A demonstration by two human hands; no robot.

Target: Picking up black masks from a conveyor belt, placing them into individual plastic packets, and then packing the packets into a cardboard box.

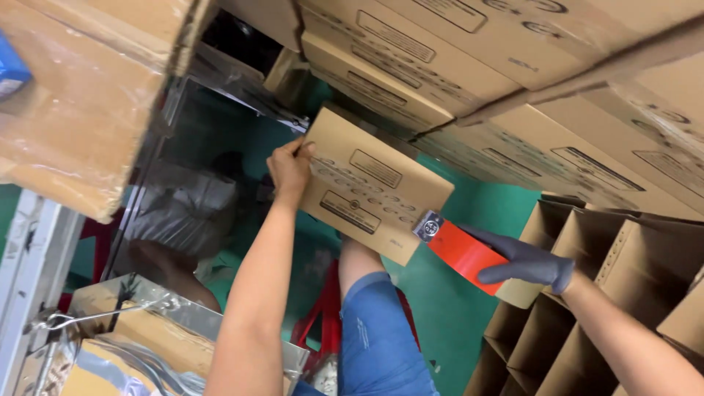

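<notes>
My bare left hand (290,167) grips the upper left corner of a small brown cardboard box (374,187) with printed labels and holds it up in the air. My right hand (529,264), in a dark grey glove, is closed around a red tape dispenser (463,251). The dispenser's metal head touches the box's lower right edge. My leg in blue jeans (378,334) shows below the box.
Stacked cardboard cartons (469,66) fill the top and right. An open carton with cardboard dividers (587,293) stands at lower right. A large taped box (73,103) is at upper left, silver foil bags (132,330) at lower left. A red stool (323,323) stands on the green floor (447,301).
</notes>
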